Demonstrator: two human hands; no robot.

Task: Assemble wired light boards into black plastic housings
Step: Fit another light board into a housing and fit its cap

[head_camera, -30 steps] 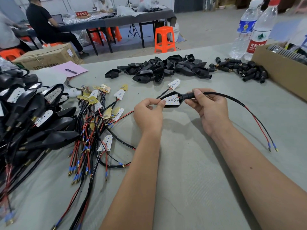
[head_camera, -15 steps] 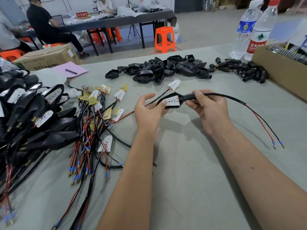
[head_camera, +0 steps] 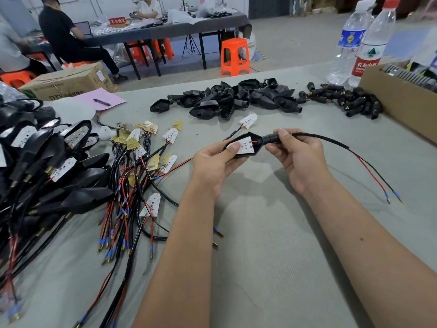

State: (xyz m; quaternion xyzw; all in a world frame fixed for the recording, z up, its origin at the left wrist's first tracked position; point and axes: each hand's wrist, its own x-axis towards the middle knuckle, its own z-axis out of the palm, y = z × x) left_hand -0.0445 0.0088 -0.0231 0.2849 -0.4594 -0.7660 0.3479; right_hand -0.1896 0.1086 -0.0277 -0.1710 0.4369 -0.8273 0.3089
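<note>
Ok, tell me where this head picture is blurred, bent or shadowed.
Head view: sharp at the hands and the light board; blurred at the edges, as on the cardboard box; wide-angle bend tilts the water bottles; soft shadows on the table under both forearms.

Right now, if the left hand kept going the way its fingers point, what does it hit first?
The left hand points up and right, along the black housing that it already grips. Past that, the first thing in line looks like the right hand, pinching the stem and cable. Depth is hard to judge.
</note>
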